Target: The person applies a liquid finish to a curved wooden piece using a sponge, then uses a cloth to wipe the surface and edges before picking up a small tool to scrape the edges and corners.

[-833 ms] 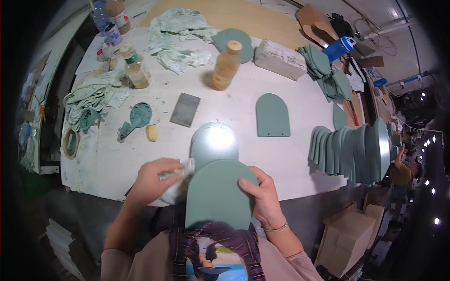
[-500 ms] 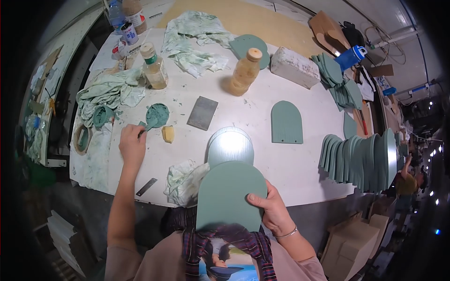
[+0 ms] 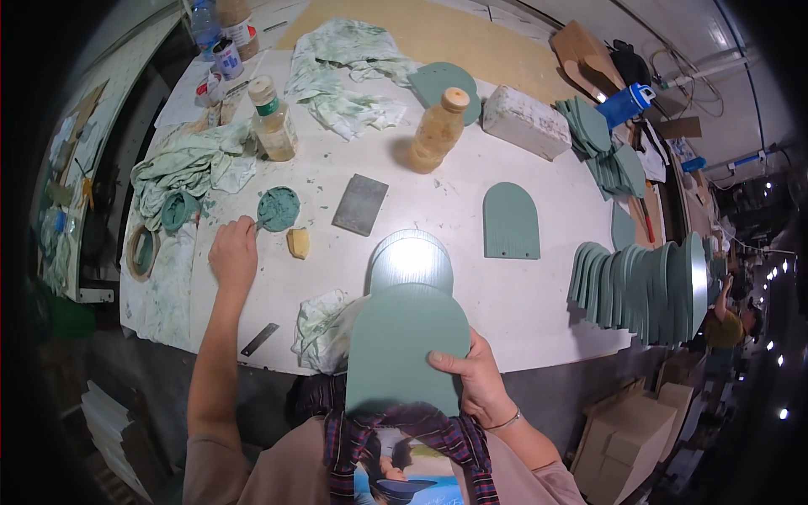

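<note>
My left hand [image 3: 233, 252] is pinched around a small putty scraper, most of it hidden by the fingers, at the left rim of a round tub of green putty [image 3: 279, 208]. In my right hand [image 3: 478, 377] is an arch-topped green board [image 3: 404, 345], tilted up against my front, with the thumb on its face and the other fingers behind. Just beyond it a second arched green board [image 3: 410, 259] lies on the table, shining under the light. A yellow sponge-like block [image 3: 298, 243] sits beside the tub, and a grey flat abrasive-looking pad [image 3: 360, 204] lies to its right.
An arched board with two holes [image 3: 511, 220] lies to the right, near a row of upright green boards [image 3: 640, 290]. Two bottles [image 3: 438, 130] [image 3: 273, 122], a white block [image 3: 526, 122], stained cloths [image 3: 198, 164], a tape roll [image 3: 143, 252] and a metal blade [image 3: 260, 339] are around.
My left hand has turned and shifted slightly; the scraper, visible over the putty before, is now mostly hidden. The right hand still holds the board.
</note>
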A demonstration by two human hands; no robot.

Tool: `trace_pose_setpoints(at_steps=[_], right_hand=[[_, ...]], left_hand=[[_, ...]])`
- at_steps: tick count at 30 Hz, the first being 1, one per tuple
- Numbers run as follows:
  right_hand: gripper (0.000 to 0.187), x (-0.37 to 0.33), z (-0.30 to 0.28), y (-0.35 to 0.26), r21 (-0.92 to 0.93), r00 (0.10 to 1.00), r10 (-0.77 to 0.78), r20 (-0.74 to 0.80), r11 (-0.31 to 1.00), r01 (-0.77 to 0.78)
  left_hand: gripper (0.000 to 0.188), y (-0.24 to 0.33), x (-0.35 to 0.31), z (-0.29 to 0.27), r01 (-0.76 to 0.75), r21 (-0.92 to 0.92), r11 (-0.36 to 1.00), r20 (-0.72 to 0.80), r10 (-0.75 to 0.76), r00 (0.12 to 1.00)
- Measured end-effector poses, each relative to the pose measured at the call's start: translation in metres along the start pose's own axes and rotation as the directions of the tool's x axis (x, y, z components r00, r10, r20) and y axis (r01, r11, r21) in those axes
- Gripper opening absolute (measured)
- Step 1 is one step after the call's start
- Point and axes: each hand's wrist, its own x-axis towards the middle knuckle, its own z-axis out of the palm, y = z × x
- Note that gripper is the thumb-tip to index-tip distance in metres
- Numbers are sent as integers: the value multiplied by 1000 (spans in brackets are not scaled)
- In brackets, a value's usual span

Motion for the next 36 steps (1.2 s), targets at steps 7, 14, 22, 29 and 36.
trace_pose_setpoints(at_steps=[7,14,22,29,36], right_hand=[[55,0,4,-4,-43,999,-46,11,998,47],[54,1,1,-7,-52,997,-70,-11,996,69],[54,1,-2,-7,-67,996,-83,-27,994,81],[50,3,-4,-6,-59,995,-101,-26,993,100],[45,6,-7,-6,-52,992,-115,-62,992,111]], left_hand=[[5,-5,9,9,213,-114,970,173,-192,966],[10,-2,15,9,392,-192,900,233,-346,909],[10,2,20,9,469,-225,854,300,-398,867],[9,3,18,9,394,-172,903,260,-344,902],[8,-3,15,18,320,-141,937,225,-284,932]])
